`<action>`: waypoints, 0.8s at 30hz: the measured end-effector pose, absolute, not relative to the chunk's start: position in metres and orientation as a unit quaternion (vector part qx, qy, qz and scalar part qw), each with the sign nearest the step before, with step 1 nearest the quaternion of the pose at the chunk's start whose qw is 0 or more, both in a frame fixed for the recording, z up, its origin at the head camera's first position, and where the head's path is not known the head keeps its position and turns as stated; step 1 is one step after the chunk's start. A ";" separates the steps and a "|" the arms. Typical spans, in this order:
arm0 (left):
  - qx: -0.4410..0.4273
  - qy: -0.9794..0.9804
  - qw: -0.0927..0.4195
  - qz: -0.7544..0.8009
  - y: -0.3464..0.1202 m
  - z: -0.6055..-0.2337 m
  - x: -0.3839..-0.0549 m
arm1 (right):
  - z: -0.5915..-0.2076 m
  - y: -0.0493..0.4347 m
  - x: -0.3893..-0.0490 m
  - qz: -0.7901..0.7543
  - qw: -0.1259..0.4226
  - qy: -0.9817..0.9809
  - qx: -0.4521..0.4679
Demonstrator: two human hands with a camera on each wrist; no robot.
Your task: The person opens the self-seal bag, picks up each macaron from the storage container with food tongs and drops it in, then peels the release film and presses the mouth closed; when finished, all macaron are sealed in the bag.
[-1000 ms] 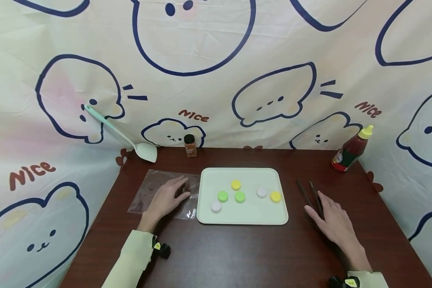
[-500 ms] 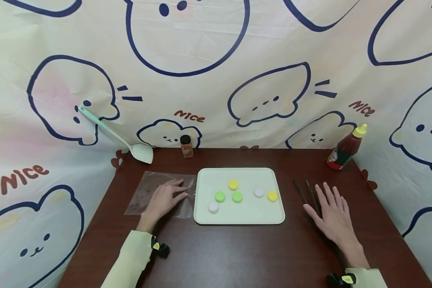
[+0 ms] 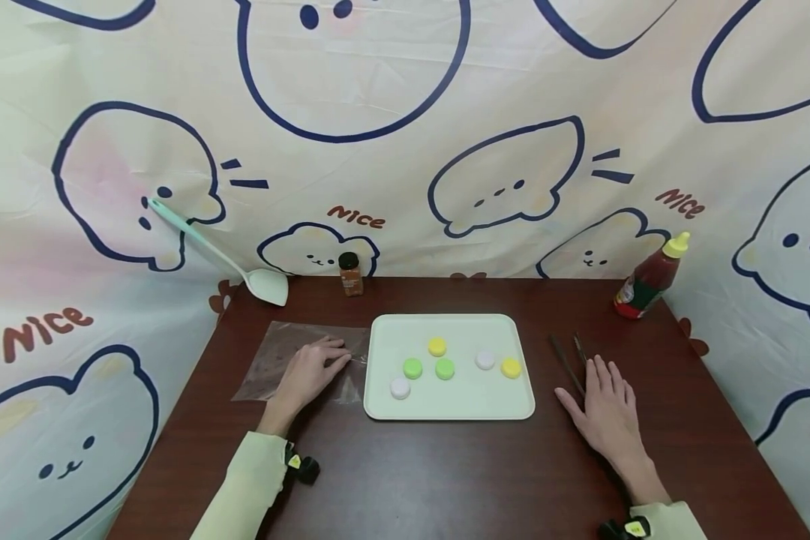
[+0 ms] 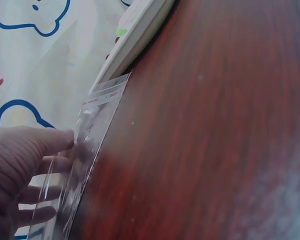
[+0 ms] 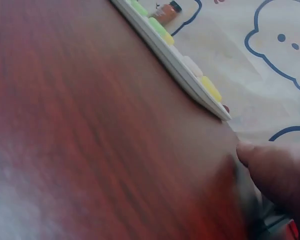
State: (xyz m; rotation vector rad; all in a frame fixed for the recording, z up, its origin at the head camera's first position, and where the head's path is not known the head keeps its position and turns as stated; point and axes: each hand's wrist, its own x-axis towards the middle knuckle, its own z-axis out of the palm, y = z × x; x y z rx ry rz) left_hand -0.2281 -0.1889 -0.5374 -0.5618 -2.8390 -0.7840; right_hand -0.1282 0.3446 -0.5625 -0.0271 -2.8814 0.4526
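Observation:
My left hand (image 3: pixel 310 373) rests on a flat clear plastic bag (image 3: pixel 263 364) left of the tray. In the left wrist view, its thumb and extended fingers touch the bag (image 4: pixel 102 112) near the printed strip. My right hand (image 3: pixel 610 412) lies flat, fingers straight, over two thin dark sticks (image 3: pixel 567 365); their near ends are hidden, so whether they join cannot be told. Between the hands stands a pale tray (image 3: pixel 466 405) holding several round flat pieces: yellow (image 3: pixel 436 346), green (image 3: pixel 412 368) and white (image 3: pixel 400 388). The right wrist view shows mainly the thumb (image 5: pixel 270 165).
A small brown bottle with a black cap (image 3: pixel 351 276) stands at the back edge. At the back right is a red sauce bottle (image 3: pixel 648 277) with a yellow cap. A pale green spatula (image 3: pixel 266 286) leans against the patterned cloth (image 3: pixel 405 172) at the back left.
My right hand has shifted left and down over the dark sticks, its fingers now closer together. The left hand's thumb and forefinger have drawn nearer each other on the bag.

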 end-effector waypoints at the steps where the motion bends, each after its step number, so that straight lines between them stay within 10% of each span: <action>1: -0.189 -0.944 0.074 -0.261 -0.189 -0.538 -0.228 | -0.563 0.343 -0.128 0.154 0.114 -0.981 -0.011; 24: -0.167 -0.931 0.129 -0.297 -0.193 -0.537 -0.231 | -0.553 0.338 -0.142 0.137 0.211 -0.967 -0.038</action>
